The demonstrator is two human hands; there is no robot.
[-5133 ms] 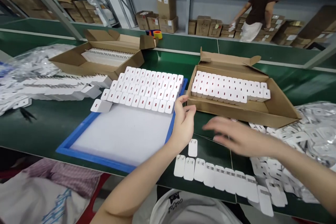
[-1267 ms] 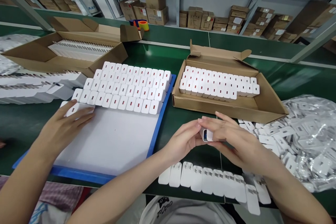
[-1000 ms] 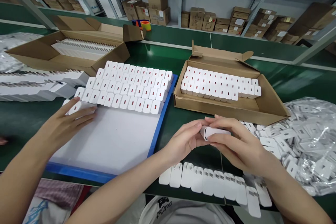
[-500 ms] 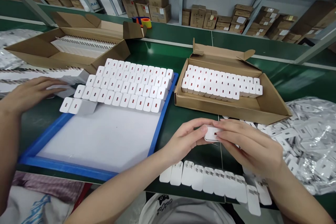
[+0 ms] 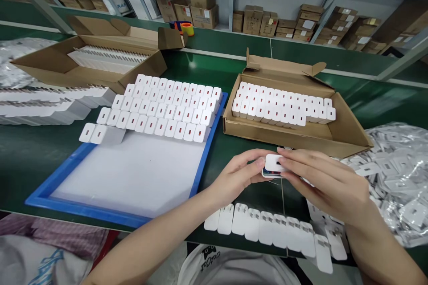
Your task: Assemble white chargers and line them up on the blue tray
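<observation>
Both my hands meet over the green table in front of me. My left hand (image 5: 239, 177) and my right hand (image 5: 323, 182) pinch one small white charger (image 5: 273, 163) between their fingertips, a red port mark on its face. Below them a row of white chargers (image 5: 277, 230) lies flat along the near table edge. To the left a blue-rimmed white tray (image 5: 197, 178) carries several rows of upright chargers (image 5: 167, 109) at its far end.
An open cardboard box (image 5: 347, 136) with rows of chargers stands behind my hands. A second open box (image 5: 50, 64) sits far left, with stacked white chargers (image 5: 43, 104) beside it. Bagged chargers (image 5: 394, 178) pile up at right. Shelves with cartons line the back.
A co-worker's hand that rested on the tray's left corner drew back left and has left the view. My hands stayed together, turning the charger so its flat face shows.
</observation>
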